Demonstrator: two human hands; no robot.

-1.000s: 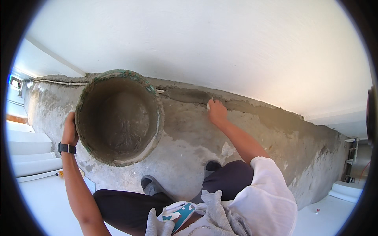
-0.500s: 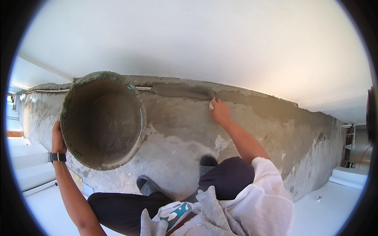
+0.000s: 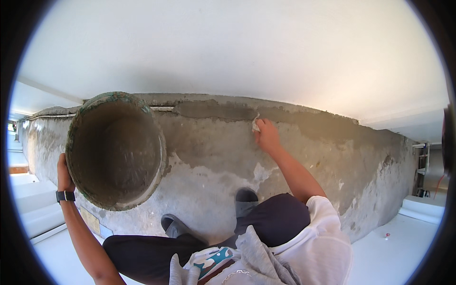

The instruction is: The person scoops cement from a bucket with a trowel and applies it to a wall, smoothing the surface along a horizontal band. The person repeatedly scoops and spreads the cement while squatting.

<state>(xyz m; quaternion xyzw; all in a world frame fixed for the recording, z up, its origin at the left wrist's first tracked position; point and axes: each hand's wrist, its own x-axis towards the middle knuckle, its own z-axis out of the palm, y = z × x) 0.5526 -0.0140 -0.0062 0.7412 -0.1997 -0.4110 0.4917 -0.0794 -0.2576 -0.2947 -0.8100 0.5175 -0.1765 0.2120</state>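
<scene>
My left hand (image 3: 65, 172), with a black watch at the wrist, grips the outer side of a large, grimy bucket (image 3: 88, 156) with grey wet material inside. The fingertips are partly hidden by it. My right hand (image 3: 266, 135) is closed on a small pale tool (image 3: 255, 124), too covered to identify. It touches the edge of a strip of wet grey mortar (image 3: 213, 110) along the foot of the white wall (image 3: 228, 47). A pale pipe (image 3: 162, 109) runs into that strip from behind the bucket.
I squat on a patchy concrete floor (image 3: 209, 180), my sandalled feet (image 3: 246, 199) below the bucket and right hand. White stepped surfaces (image 3: 38, 199) are at the left. At the far right are a metal rack (image 3: 420, 168) and another white ledge (image 3: 420, 213).
The bucket and my left hand have moved leftward, away from my right hand, showing more of the pipe. My right hand stays at the mortar strip, with only slight movement.
</scene>
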